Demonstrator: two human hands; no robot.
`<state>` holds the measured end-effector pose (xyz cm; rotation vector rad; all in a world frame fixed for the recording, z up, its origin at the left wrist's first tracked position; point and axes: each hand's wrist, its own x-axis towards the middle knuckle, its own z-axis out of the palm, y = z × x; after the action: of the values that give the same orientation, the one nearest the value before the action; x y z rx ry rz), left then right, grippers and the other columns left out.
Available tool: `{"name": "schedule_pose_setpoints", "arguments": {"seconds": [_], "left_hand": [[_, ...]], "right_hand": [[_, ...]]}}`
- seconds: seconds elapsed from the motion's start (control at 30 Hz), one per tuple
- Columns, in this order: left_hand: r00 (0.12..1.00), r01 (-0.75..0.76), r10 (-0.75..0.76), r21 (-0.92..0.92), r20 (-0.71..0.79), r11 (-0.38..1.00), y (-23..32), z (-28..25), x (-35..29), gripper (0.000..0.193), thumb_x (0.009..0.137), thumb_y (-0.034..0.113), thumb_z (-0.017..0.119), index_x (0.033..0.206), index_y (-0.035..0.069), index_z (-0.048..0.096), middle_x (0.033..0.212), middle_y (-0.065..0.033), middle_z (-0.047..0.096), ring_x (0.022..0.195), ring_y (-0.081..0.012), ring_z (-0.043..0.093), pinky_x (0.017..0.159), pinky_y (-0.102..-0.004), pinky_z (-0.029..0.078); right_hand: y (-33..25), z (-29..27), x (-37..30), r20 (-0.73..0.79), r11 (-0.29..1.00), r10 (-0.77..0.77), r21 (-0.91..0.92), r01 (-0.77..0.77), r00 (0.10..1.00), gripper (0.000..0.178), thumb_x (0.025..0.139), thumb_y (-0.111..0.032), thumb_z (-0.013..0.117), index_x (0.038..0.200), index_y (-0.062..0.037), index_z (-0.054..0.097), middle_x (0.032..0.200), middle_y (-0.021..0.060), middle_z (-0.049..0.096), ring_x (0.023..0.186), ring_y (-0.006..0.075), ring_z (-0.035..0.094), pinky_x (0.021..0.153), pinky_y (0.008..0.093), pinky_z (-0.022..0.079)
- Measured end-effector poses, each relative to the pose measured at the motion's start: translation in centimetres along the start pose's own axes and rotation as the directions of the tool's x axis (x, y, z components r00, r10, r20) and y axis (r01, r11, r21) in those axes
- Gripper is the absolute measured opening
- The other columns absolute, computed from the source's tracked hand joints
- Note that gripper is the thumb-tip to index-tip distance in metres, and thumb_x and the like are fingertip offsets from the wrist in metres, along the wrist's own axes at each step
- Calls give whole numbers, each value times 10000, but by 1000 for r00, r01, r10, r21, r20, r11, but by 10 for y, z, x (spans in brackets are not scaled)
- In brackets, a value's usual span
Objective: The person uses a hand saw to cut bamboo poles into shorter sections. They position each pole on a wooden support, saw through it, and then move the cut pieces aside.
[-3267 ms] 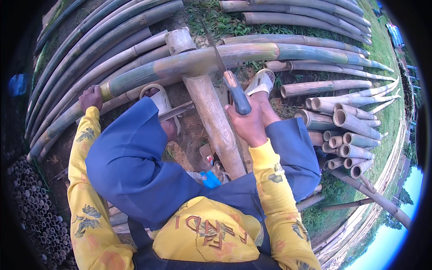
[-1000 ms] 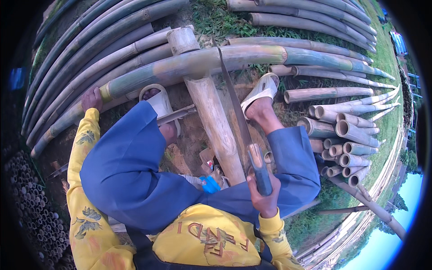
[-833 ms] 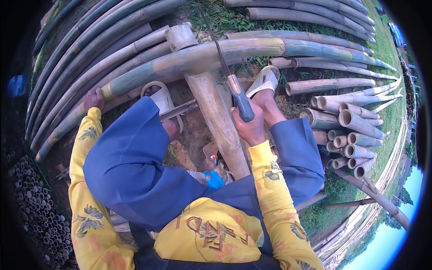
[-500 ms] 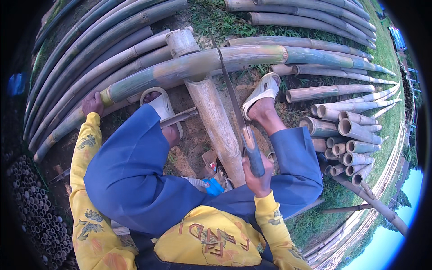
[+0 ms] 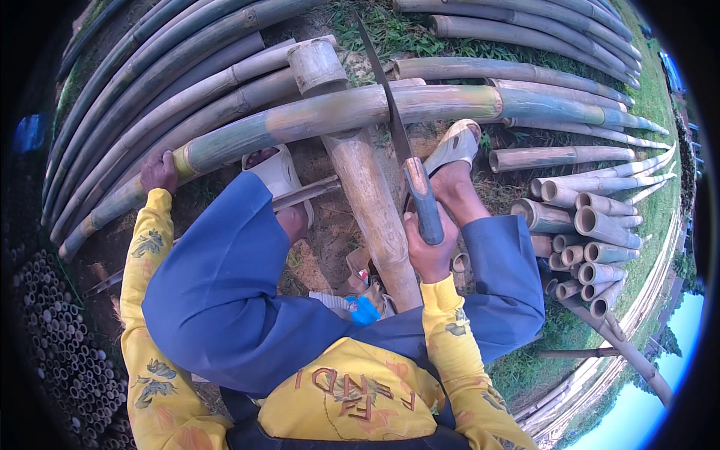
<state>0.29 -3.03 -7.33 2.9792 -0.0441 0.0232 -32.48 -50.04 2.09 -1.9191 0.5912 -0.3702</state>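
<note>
A long green-and-tan bamboo pole (image 5: 300, 120) lies crosswise in front of me, propped over a thick upright-leaning bamboo post (image 5: 369, 199). My left hand (image 5: 160, 171) is wrapped round the pole near its left part, beside a yellowish node. In my right hand (image 5: 433, 247) is a handsaw (image 5: 425, 201), gripped by its dark bamboo-like handle. The saw's long blade (image 5: 386, 86) crosses the pole just right of the post and points away from me. Whether its teeth have cut into the pole, I cannot make out.
Long bamboo poles (image 5: 172, 67) lie at the far left, and more (image 5: 525, 34) at the far right. Short cut tubes (image 5: 596, 225) are piled at right; many thin tube ends (image 5: 64, 345) show at lower left. My sandalled feet (image 5: 455, 150) flank the post. A blue packet (image 5: 364, 309) lies between my legs.
My right hand has pushed the saw forward, away from me, across the pole. My left hand keeps its hold, and the whole view has shifted slightly.
</note>
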Motion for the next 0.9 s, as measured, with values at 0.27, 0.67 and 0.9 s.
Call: {"name": "schedule_pose_setpoints", "arguments": {"seconds": [0.27, 0.67, 0.9], "left_hand": [[976, -216, 214, -88, -35, 972, -23, 4, -44, 517, 955, 453, 600, 1322, 89, 610, 1278, -152, 649, 1192, -367, 581, 1082, -487, 388], [878, -448, 433, 33, 206, 893, -18, -19, -36, 688, 648, 111, 834, 1280, 73, 566, 1188, -166, 645, 1126, -399, 603, 994, -495, 473], [888, -426, 415, 13, 196, 905, -4, -13, -45, 588, 699, 143, 791, 1244, 81, 579, 1134, -188, 661, 1095, -430, 613, 948, -515, 486]], "right_hand": [[22, 25, 21, -43, 997, -23, 77, 26, 999, 160, 887, -73, 743, 893, 2, 602, 682, 74, 580, 607, 117, 555, 580, 314, 456], [-2, 7, 6, 15, 997, 61, 52, -62, 998, 173, 882, -71, 754, 992, 10, 648, 700, 82, 615, 654, 122, 592, 638, 315, 494], [38, 31, 14, -20, 997, 33, 69, -32, 999, 154, 883, -33, 747, 994, 9, 649, 733, 32, 604, 683, 106, 573, 662, 291, 487]]}}
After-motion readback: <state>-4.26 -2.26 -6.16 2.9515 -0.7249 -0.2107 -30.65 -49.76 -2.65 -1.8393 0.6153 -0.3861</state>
